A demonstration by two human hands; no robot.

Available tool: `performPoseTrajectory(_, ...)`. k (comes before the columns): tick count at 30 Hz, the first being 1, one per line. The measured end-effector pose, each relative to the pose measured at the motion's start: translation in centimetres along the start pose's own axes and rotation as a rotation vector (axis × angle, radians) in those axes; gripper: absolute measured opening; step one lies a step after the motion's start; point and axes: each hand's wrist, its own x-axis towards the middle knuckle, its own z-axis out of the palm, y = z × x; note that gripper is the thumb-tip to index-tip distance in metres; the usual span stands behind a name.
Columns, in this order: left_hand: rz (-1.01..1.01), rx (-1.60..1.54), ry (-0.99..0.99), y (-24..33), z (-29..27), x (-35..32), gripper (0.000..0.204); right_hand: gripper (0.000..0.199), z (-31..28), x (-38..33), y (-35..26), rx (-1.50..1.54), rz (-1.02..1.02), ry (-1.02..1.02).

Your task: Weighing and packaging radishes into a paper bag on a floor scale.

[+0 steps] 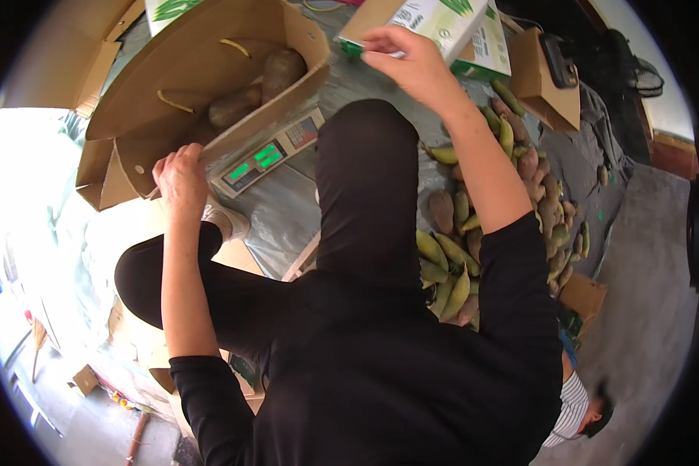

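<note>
A large brown cardboard box (pixel 241 136) stands open at the upper left, tilted in view. My left hand (pixel 182 175) is closed over its near rim. Inside lie two big brown tubers (pixel 284 73) and some yellow strips (pixel 175 102). Right below the box sits a digital scale (pixel 264 159) with lit green displays. My right hand (pixel 415 66) is raised beside a white and green carton (pixel 443 19). Its fingers are curved, with a gap between thumb and forefinger; whether they touch the carton I cannot tell.
Green and brown tubers (pixel 454 252) are heaped along my right side. A small brown carton (pixel 547 85) stands beyond them, near a black fan (pixel 645 78). A person in a striped top (pixel 568 404) is at the lower right. A broom (pixel 39 334) stands far left.
</note>
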Motion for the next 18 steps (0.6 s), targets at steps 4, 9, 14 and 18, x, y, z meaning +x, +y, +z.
performPoseTrajectory(4, 0.025, 0.021, -0.013, 0.5, -0.1, 0.6, 0.02, 0.027, -3.0, -9.7, 14.0, -0.18, 0.308, 0.092)
performPoseTrajectory(9, 0.033, 0.05, -0.041, -0.1, 0.5, 0.5, 0.02, 0.026, -0.4, -25.8, 25.2, -0.459, 0.556, -0.216)
performPoseTrajectory(14, 0.026, 0.023, -0.029, -1.0, 1.2, 0.4, 0.022, 0.041, 5.1, -36.4, 25.6, -0.556, 0.749, -0.559)
performPoseTrajectory(18, 0.004, 0.015, -0.059, -1.4, 0.5, 0.3, 0.022, 0.048, 8.5, -39.8, 20.5, -0.467, 0.88, -0.597)
